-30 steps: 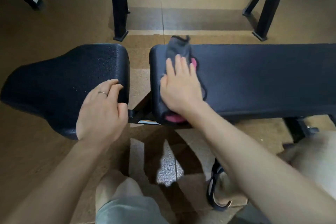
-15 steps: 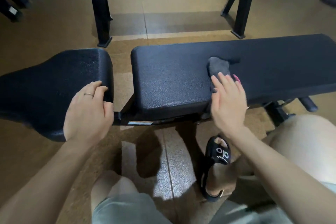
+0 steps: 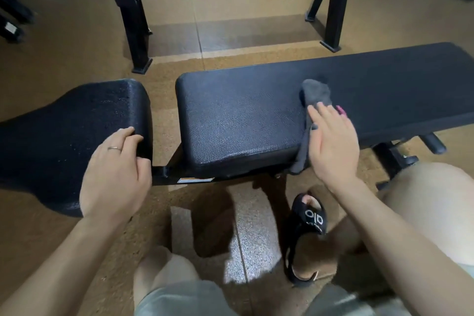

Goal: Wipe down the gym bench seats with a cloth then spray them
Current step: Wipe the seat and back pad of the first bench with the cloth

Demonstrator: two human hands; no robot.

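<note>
While pressing grey cloth (image 3: 316,95) flat with right hand (image 3: 331,141), unwiped long black padded bench (image 3: 384,90) running rightward; left hand (image 3: 115,174) gripping seat pad (image 3: 77,120).

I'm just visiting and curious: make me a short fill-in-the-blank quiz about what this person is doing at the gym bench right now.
1. The right hand presses a grey ____ onto the long bench pad.
2. The left hand grips the corner of the ____ pad.
3. A ____ shows on one finger of the left hand.
4. Near the right knee, a foot wears a black ____.

Missing words: cloth; seat; ring; sandal
</note>
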